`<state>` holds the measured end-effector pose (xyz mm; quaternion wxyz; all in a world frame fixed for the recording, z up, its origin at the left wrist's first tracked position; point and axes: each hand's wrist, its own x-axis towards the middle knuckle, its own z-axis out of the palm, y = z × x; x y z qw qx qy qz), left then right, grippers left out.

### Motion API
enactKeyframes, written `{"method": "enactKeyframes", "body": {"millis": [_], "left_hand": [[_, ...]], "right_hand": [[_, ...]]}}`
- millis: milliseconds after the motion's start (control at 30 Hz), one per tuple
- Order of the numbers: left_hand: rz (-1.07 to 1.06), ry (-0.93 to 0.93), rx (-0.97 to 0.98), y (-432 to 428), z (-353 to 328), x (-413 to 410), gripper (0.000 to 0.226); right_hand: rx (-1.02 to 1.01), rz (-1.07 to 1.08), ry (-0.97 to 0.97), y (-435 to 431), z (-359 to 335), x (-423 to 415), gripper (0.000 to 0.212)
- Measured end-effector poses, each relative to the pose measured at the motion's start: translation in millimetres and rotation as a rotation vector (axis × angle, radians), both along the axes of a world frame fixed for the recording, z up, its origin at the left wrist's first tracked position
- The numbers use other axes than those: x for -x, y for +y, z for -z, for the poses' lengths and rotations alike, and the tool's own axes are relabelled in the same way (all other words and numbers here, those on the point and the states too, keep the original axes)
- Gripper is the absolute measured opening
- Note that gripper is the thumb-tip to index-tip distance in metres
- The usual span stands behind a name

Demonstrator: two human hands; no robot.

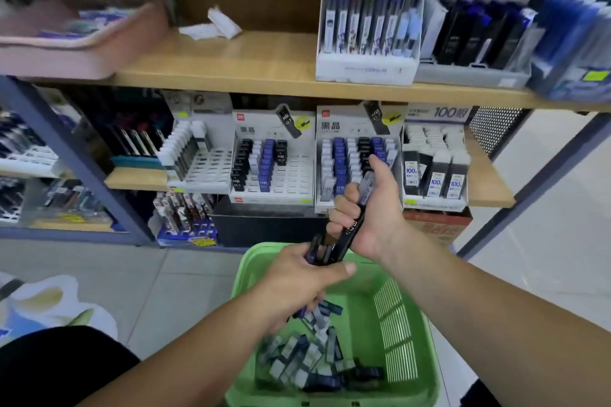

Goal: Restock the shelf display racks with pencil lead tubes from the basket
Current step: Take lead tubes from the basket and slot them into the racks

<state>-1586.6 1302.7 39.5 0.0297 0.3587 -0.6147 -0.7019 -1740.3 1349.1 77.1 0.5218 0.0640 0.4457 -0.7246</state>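
Curling round a few pencil lead tubes, the right hand's fingers are gripping them tight, a black tube slanting down past the palm and a clear one sticking up beside the thumb; two are showing plainly. The right hand is hovering just above the left hand, whose fingers are pinching a second bunch, roughly three dark ends poking out. Both hands are hanging over one green basket, where a loose heap of tubes, too blurred to count, is lying. Beyond, two matching display racks are standing side by side on the lower shelf: the left rack about half filled, the right rack fuller.
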Motion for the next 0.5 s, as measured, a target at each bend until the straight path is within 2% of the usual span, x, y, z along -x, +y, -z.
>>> {"method": "enactKeyframes", "body": {"millis": [67, 233, 333, 500], "left_hand": [[-0.080, 0.042, 0.042, 1, -15, 4, 0.027], [-0.275, 0.138, -0.022, -14, -44, -4, 0.018], [-0.289, 0.135, 0.017, -23, -56, -8, 0.017], [-0.279, 0.138, 0.104, -30, -76, -12, 0.001]], "right_hand": [[0.048, 0.026, -0.021, -6, -15, -2, 0.060], [0.113, 0.117, -0.066, -13, -27, -2, 0.042], [0.065, 0.146, -0.055, -18, -24, -3, 0.033], [-0.005, 0.237, -0.068, -22, -24, 15, 0.036]]}}
